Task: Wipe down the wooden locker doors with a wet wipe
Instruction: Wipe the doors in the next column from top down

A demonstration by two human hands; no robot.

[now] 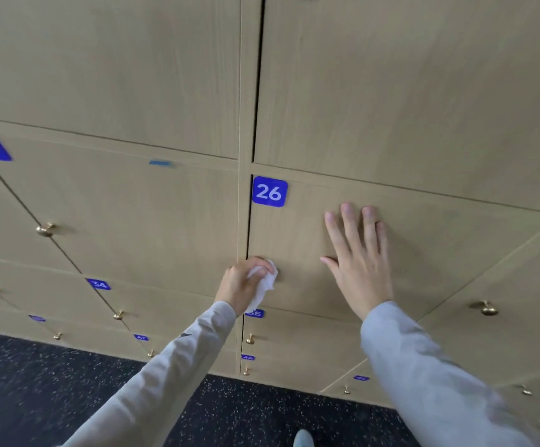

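Note:
A wall of light wooden locker doors fills the view. Door 26 (449, 253) carries a blue number plate (269, 191) at its upper left corner. My left hand (241, 285) grips a crumpled white wet wipe (262, 282) and presses it against the left edge of door 26, where the knob would be; the knob itself is hidden under the wipe. My right hand (357, 262) lies flat on the middle of door 26, fingers spread and pointing up, holding nothing.
Door 27 (117, 221) to the left has a brass knob (46, 229) and a small blue mark. More numbered doors with brass knobs (487, 308) run below and to the right. Dark speckled floor (52, 391) lies beneath, with a shoe tip (303, 438) showing.

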